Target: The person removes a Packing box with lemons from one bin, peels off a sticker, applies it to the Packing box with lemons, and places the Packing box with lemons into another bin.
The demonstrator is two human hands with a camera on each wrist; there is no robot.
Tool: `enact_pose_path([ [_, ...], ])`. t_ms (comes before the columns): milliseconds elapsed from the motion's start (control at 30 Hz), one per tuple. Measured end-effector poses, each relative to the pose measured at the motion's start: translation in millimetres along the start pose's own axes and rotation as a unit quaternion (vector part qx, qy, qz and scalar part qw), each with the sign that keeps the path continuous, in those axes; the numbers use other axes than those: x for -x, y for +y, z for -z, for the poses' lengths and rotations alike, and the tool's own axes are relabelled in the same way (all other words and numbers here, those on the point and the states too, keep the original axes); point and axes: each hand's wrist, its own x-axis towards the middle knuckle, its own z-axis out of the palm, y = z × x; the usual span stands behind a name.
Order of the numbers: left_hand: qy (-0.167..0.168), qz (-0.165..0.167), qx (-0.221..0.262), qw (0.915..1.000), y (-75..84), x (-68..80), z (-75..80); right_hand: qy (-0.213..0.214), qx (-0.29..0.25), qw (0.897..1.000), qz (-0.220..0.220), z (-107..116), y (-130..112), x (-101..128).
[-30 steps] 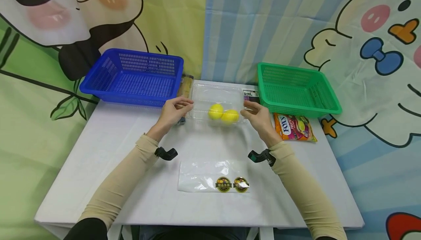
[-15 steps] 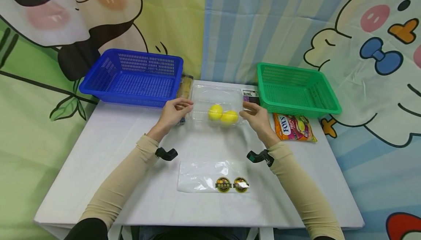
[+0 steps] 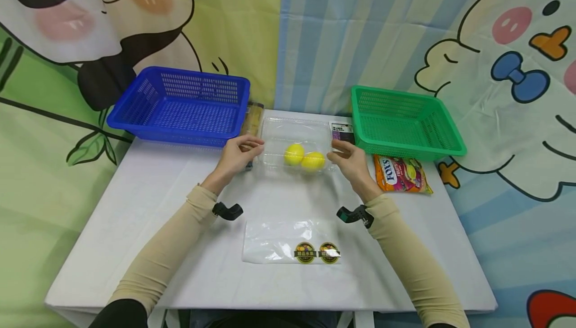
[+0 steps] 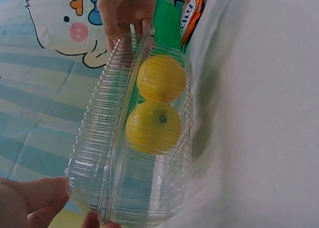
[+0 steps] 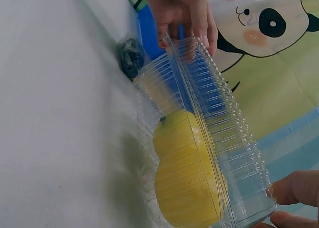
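Left hand point(image 3: 236, 155): pinches the left end of the clear clamshell box point(image 3: 297, 140) at its rim, thumb and fingertips closed on the plastic.
Right hand point(image 3: 351, 160): pinches the box's right end the same way, fingers curled onto the rim.
Clear clamshell box: sits on the desk point(image 3: 135, 208) near the middle of the far edge, between the two hands; the wrist views show its ribbed lid nearly down over the base.
Lemons point(image 3: 303, 157): two yellow ones inside the box, touching each other, toward its near wall.
Blue basket point(image 3: 180, 105): at the far left corner of the desk, just beyond the left hand.
Green basket point(image 3: 405, 120): at the far right corner, just beyond the right hand.
Candy bag point(image 3: 402, 174): lies flat by the right edge, touching the near side of the green basket.
Clear plastic bag point(image 3: 290, 242): flat near the middle of the near edge, with two round stickers on it, well apart from the box.
Small dark packet point(image 3: 343, 131): between the box and the green basket, at the far edge.
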Motion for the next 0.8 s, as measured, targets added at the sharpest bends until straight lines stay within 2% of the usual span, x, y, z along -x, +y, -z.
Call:
enact_pose_path([
  [800,-0.005,0.01,0.009,0.9999,-4.4,1.0,-3.8,0.001,-0.004,1.0,0.001,-0.9,7.3,-2.6],
])
